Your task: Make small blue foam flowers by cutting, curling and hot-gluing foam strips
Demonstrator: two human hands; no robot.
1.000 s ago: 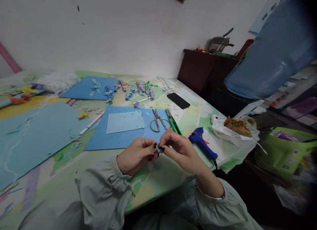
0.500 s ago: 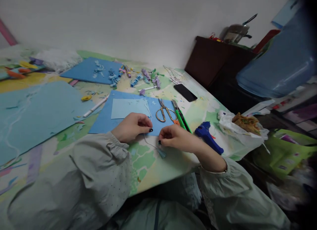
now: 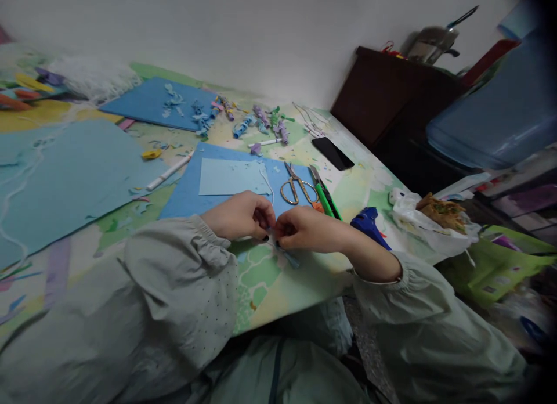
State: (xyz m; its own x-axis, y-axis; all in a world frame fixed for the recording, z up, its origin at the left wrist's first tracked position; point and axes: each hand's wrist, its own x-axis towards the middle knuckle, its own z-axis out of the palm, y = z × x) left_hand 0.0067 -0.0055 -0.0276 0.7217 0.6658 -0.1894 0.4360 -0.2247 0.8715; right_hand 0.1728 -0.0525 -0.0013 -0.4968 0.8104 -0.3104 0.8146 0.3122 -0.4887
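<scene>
My left hand (image 3: 243,216) and my right hand (image 3: 307,228) meet at the near edge of a blue foam sheet (image 3: 183,189), fingertips pinched close together. Between them runs a thin white string (image 3: 267,180), which trails up over a light-blue paper rectangle (image 3: 226,176). A small light-blue paper tassel (image 3: 290,259) hangs just below my right fingertips, at the string's lower end. Beyond my right hand lie gold-handled scissors (image 3: 298,188) and a green utility knife (image 3: 325,195). The exact spot where the fingertips grip the string is partly hidden.
A blue glue gun (image 3: 369,223) lies right of my right wrist, near wrapped food (image 3: 441,212). A phone (image 3: 333,153) and several curled paper pieces (image 3: 243,125) are farther back. At left are a large light-blue sheet (image 3: 87,177) and a white pen (image 3: 169,172).
My hands have come together; my right hand moved up and in to meet my left at the string. The tassel sits closer under the fingers. The view has shifted slightly.
</scene>
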